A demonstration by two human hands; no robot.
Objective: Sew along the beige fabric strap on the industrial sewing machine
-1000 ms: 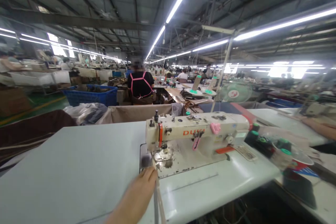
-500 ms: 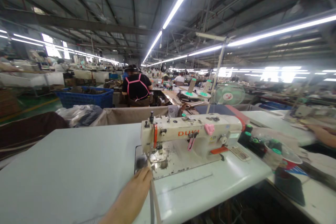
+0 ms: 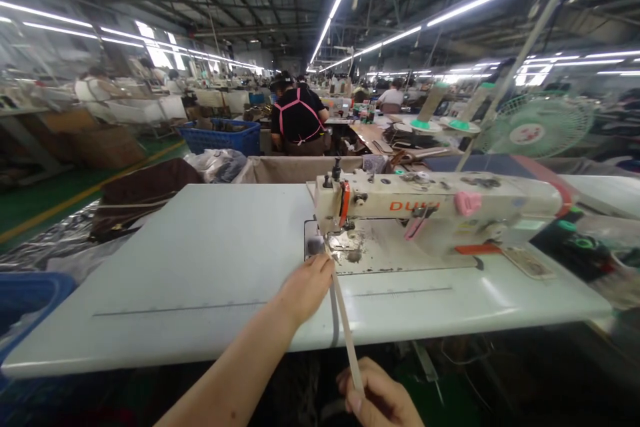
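Observation:
A cream sewing machine [image 3: 430, 210] stands on a white table [image 3: 200, 260]. A narrow pale strap [image 3: 344, 323] runs from under the machine's needle down over the table's front edge. My left hand [image 3: 304, 287] rests on the table beside the needle plate, its fingers closed on the strap's upper part. My right hand [image 3: 380, 400] sits below the table edge, pinching the strap's lower end and holding it taut.
A green fan [image 3: 533, 125] and thread cones [image 3: 430, 107] stand behind the machine. A person in a black top with pink straps [image 3: 299, 121] works ahead. Blue crates [image 3: 223, 137] sit at the left, another blue bin [image 3: 25, 293] near me. Dark fabric [image 3: 137, 197] lies beside the table.
The view has tipped down and moved closer to the table. My right hand has come into view holding the strap's lower end. My left hand stays by the needle.

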